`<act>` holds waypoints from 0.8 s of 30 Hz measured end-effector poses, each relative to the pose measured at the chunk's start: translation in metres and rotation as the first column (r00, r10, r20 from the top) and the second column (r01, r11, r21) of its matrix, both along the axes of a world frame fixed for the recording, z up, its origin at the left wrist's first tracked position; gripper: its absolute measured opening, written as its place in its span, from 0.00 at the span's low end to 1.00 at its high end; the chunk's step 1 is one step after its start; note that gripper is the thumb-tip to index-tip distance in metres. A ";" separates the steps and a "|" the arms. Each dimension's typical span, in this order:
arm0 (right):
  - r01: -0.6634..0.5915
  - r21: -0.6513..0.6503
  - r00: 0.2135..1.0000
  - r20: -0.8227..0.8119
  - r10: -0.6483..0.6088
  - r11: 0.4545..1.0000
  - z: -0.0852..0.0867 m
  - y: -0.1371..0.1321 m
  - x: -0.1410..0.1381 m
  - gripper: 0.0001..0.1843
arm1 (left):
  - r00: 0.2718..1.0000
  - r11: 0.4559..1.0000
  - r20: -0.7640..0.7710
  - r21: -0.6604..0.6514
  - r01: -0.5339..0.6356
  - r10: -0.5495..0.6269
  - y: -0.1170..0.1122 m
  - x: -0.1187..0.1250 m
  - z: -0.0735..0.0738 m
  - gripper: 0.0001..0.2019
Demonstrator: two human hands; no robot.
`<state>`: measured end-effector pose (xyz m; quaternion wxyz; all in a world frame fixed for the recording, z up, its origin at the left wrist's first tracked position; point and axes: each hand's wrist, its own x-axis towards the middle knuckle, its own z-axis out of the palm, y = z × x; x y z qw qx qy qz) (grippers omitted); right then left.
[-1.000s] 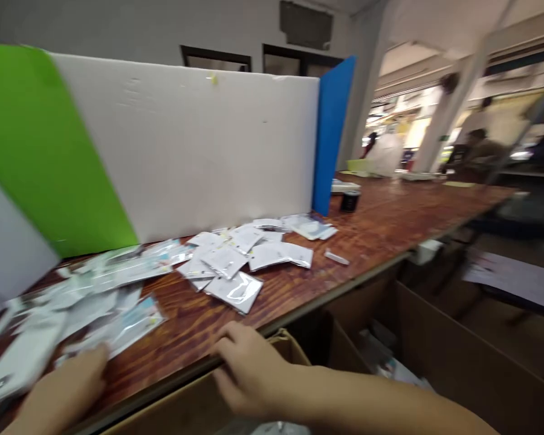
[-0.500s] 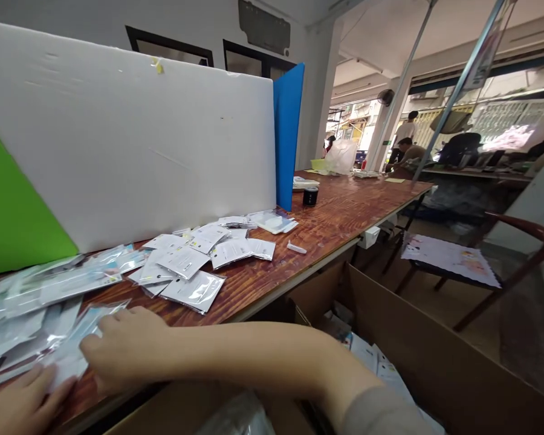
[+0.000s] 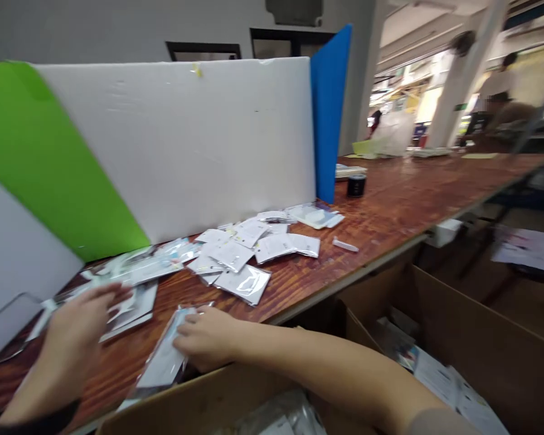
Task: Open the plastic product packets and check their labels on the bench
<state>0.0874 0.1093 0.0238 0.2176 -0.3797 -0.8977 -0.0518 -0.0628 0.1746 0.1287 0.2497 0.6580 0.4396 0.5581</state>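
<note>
My right hand [image 3: 206, 338] is closed on the right side of a clear plastic packet [image 3: 163, 356] with a white and light-blue insert, at the table's front edge. Its fingertips press over the packet's far end. Farther left, my left hand [image 3: 84, 317] reaches over a loose pile of larger clear packets [image 3: 138, 308]. The fingers of that hand are stretched forward and somewhat blurred; nothing shows in its grasp. Several small white packets [image 3: 233, 257] lie heaped on the table to the right of the pile.
A white foam board [image 3: 185, 145] with green [image 3: 72, 163] and blue [image 3: 330, 115] panels stands behind the packets. Below the brown table [image 3: 390, 211] are cardboard boxes [image 3: 476, 308] holding packets. A black roll [image 3: 356, 185] and a small clear tube [image 3: 345, 244] sit farther right.
The view has turned left. My left hand has left the packet beside my right hand and moved over the pile. My right hand and its packet are now apart from the pile, by the table edge.
</note>
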 end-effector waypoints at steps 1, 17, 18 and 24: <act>0.008 0.002 0.997 -0.080 -0.008 1.000 0.002 -0.001 -0.001 0.02 | 0.997 0.999 0.070 -0.015 -0.035 0.036 -0.001 0.004 0.008 0.03; -0.013 -0.281 0.421 -0.872 -0.249 0.960 0.046 -0.025 0.026 0.37 | 0.841 0.807 0.383 -0.306 0.505 -0.381 -0.055 0.031 -0.031 0.18; -0.014 -0.281 0.402 -0.880 -0.252 0.960 0.045 -0.026 0.026 0.44 | 0.837 0.802 0.394 -0.310 0.511 -0.381 -0.054 0.031 -0.032 0.18; 0.035 -0.252 0.524 -0.819 -0.233 0.967 0.046 -0.025 0.031 0.23 | 0.832 0.792 0.418 -0.330 0.514 -0.366 -0.057 0.033 -0.038 0.17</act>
